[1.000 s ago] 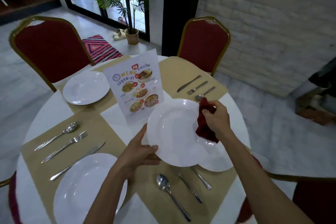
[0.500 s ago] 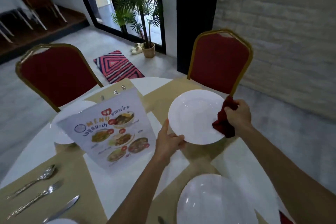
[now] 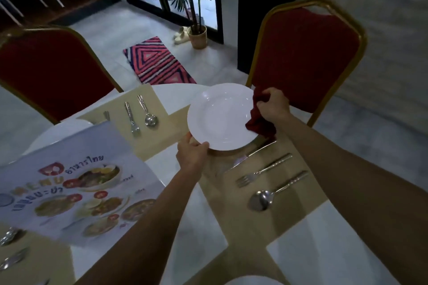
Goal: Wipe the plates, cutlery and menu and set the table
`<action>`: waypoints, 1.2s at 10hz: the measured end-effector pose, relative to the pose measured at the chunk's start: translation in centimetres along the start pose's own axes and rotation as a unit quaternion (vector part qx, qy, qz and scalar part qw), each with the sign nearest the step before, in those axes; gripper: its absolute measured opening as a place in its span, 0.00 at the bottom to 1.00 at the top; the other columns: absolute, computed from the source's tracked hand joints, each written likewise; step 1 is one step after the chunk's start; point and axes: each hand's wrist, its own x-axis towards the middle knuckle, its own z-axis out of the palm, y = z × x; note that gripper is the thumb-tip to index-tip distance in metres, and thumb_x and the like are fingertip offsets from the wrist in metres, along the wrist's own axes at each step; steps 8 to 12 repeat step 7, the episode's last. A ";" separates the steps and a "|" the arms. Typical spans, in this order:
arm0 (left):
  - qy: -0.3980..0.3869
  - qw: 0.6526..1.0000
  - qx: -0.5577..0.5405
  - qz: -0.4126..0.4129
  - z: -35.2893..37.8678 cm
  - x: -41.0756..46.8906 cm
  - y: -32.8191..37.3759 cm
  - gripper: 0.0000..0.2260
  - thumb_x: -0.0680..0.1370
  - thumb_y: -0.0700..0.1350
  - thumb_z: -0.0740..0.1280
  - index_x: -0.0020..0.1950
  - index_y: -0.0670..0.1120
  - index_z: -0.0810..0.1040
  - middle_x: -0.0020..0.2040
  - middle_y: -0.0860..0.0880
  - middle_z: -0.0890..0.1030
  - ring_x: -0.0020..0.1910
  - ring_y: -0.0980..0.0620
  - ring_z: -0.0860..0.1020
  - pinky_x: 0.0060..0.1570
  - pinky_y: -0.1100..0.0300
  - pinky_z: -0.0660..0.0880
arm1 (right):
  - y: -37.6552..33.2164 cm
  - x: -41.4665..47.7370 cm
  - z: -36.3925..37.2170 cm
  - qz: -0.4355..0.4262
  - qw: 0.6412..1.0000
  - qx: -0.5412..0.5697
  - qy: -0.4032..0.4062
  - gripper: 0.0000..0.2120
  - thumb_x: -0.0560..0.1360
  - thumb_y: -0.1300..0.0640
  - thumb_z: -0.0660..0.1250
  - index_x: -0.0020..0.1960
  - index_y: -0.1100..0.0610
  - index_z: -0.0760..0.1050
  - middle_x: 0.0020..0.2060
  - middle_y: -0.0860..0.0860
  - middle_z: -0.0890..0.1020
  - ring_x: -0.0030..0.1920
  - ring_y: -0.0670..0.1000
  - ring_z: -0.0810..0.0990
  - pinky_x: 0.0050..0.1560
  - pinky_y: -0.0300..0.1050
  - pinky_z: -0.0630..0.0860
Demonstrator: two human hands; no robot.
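Observation:
A white plate [image 3: 220, 115] hangs low over the far tan placemat [image 3: 266, 210], in front of a red chair. My left hand [image 3: 191, 154] grips its near rim. My right hand [image 3: 273, 104] grips a dark red cloth [image 3: 260, 122] against the plate's right rim. To the right of the plate on the mat lie a knife [image 3: 252, 152], a fork [image 3: 264, 170] and a spoon [image 3: 266, 196]. The picture menu [image 3: 76, 190] stands at the left, blurred.
Another placemat [image 3: 159, 136] at the back holds a fork [image 3: 132, 118] and a spoon [image 3: 148, 113]. Two red chairs with gold frames [image 3: 305, 58] [image 3: 46, 76] stand around the round white table [image 3: 176, 196]. More cutlery [image 3: 11, 247] lies at the lower left. A striped rug [image 3: 157, 62] and potted palm [image 3: 196, 34] lie beyond.
I have carried the plate away from the near setting across to the far placemat, both hands still on it. It now hangs lower, beside the far knife, fork and spoon.

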 end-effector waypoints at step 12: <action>-0.007 0.999 0.038 -0.033 -0.7 2.5 -1.3 0.34 0.79 0.48 0.71 0.80 0.50 0.59 0.73 0.42 0.73 0.71 0.42 0.73 0.70 0.44 0.70 | -1.3 1.6 -1.0 -0.068 0.986 -0.152 -0.022 0.18 0.81 0.59 0.67 0.70 0.54 0.74 0.66 0.58 0.77 0.64 0.59 0.78 0.60 0.51 0.76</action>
